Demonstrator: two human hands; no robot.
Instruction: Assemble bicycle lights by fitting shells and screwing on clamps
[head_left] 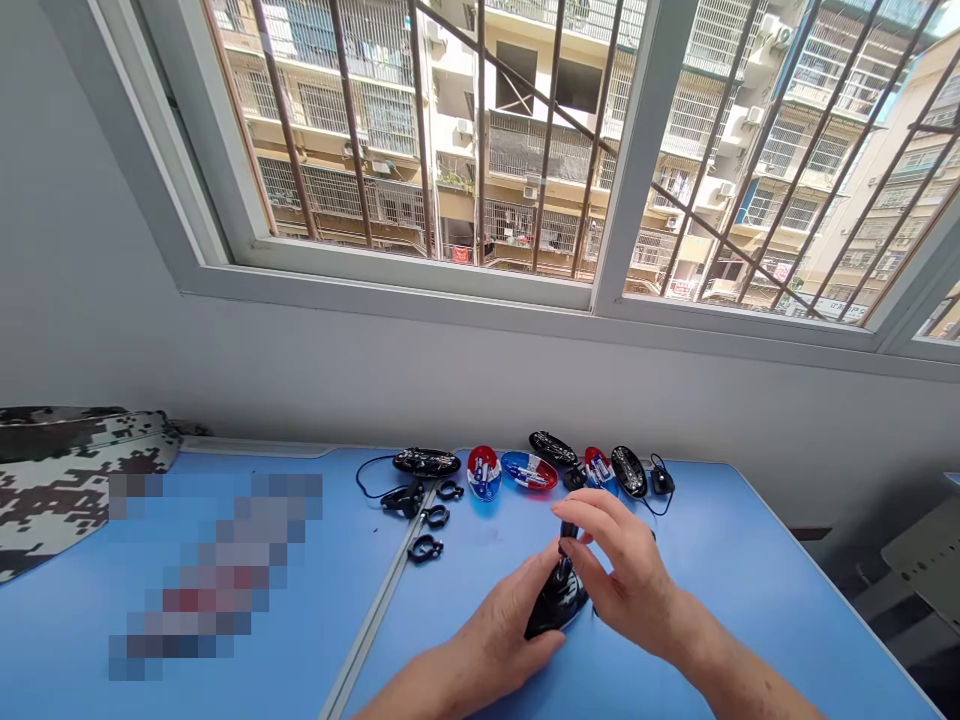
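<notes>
My left hand (510,625) is wrapped round a black oval housing (556,603), which is tilted up just above the blue table. Over its top, my right hand (626,570) pinches a short black stem-like part (568,540) between thumb and fingers. The part stands up from the housing; where the two meet is partly covered by my fingers. Beyond my hands lie red-and-blue oval lens covers, one of them a clear-edged lens cover (529,471), and a black oval shell (628,471) with a cable.
Black ring clamps (426,548) lie along the table's seam (382,610). Behind them is a black oval unit (426,462) wired to a small black piece (403,499). A camouflage cloth (82,480) and a blurred patch (217,570) are at left. A barred window (420,275) rises behind.
</notes>
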